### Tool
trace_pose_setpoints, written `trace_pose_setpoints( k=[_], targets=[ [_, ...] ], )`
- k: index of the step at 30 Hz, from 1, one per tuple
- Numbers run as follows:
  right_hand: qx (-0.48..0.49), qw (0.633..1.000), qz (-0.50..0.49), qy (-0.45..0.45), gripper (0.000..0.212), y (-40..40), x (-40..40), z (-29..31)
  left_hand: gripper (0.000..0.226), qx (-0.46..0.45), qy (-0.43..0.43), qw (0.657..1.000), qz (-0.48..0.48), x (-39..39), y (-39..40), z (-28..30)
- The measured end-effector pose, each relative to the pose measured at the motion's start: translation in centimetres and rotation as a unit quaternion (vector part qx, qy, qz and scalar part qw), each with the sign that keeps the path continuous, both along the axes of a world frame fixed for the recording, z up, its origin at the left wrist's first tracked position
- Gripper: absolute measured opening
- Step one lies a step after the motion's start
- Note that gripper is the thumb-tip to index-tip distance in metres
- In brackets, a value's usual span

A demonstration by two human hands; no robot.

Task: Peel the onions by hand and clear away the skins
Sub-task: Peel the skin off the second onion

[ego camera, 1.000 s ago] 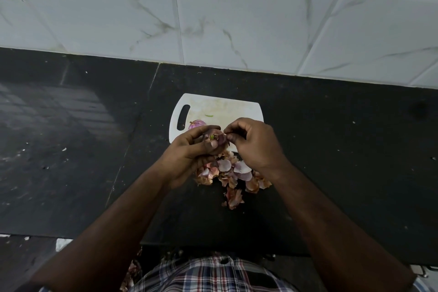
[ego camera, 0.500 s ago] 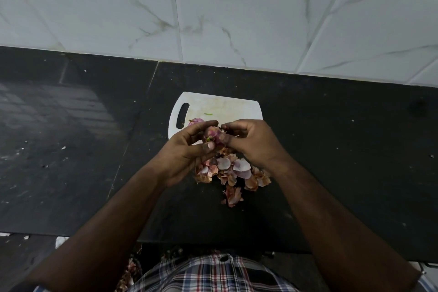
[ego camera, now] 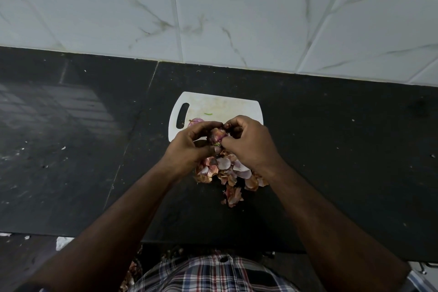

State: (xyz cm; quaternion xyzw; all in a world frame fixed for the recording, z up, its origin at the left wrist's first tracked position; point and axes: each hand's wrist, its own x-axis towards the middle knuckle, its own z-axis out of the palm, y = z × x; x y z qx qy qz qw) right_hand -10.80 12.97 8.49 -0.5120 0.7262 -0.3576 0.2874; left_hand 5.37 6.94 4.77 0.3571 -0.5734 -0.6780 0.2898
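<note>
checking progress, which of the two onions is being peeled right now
The onion gripped between the left hand and right hand. The other onion lies untouched on the white cutting board, beside its handle slot.

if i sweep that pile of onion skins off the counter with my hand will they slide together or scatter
The onion skins look thin, dry and curled, so probably very light and apt to scatter. They lie loose and overlapping on the dark countertop, so a slow cupped sweep likely works best; some may crumble.
</note>
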Motion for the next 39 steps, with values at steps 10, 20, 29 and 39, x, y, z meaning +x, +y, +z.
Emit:
trace_pose_setpoints(
  k=[10, 20, 29, 39],
  targets=[
    [-0.004, 1.000, -0.019, 0.000, 0.015, -0.1, -0.3, -0.4, 0.050, 0.036, 0.030, 0.999, -0.013, 0.1, 0.3, 0.2],
    [-0.008, 0.983, -0.028, -0.183, 0.009, 0.3, -1.6, -0.9, 0.041, 0.247, 0.166, 0.955, 0.015, 0.3, 0.4, 0.6],
    [0.005, 0.960, -0.034, -0.279, 0.011, 0.7, -0.9, -1.2, 0.043, 0.206, 0.120, 0.970, 0.054, -0.2, 1.0, 1.2],
    [0.085, 0.995, 0.055, 0.016, 0.040, 1.2, -2.5, -1.1, 0.044, 0.185, 0.077, 0.979, 0.028, 0.6, 0.7, 0.9]
  ],
)
